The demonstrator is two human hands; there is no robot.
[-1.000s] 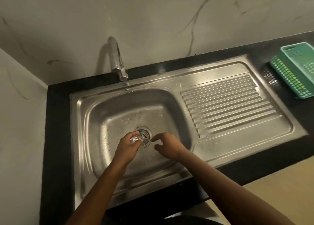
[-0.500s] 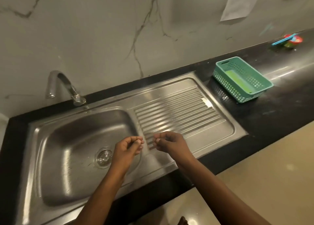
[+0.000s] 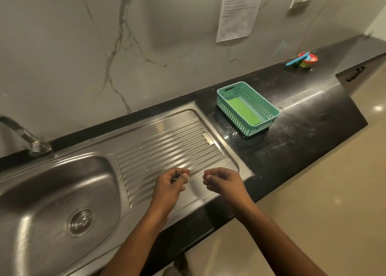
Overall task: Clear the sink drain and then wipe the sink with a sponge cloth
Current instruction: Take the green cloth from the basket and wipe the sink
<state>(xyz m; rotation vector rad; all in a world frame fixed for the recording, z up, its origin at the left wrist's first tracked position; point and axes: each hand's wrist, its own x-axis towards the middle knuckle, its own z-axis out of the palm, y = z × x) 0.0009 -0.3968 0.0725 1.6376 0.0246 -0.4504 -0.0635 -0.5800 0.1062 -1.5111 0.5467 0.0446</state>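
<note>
Step in hand, by judgement: take drain waste away from the sink (image 3: 41, 192), then fetch the cloth.

Left hand (image 3: 169, 187) hangs over the drainboard (image 3: 167, 146) with fingers curled and thumb against the fingertips. Whether it pinches a scrap cannot be told. Right hand (image 3: 224, 181) hangs just beside it, fingers loosely curled, with nothing seen in it. Drain (image 3: 81, 221) sits in the basin floor, left of both hands, with its strainer in place. Whether debris remains on it is too small to tell. Cloth (image 3: 243, 110), green, lies flat inside the basket (image 3: 261, 123) on the counter (image 3: 292, 140), well apart from the hands, to the right.

Procedure:
1. If the left hand has a scrap, hold the pinch tight until over a bin; none is in view.
2. Send the right hand to the basket, enter from above, and lift the cloth by 1 edge so the light basket does not slide.

Clearances: the path from hands to basket crosses the drainboard, its raised right rim and a strip of counter. Counter front edge runs under both forearms. Tap (image 3: 25, 138) stands at far left, away from that path.
</note>
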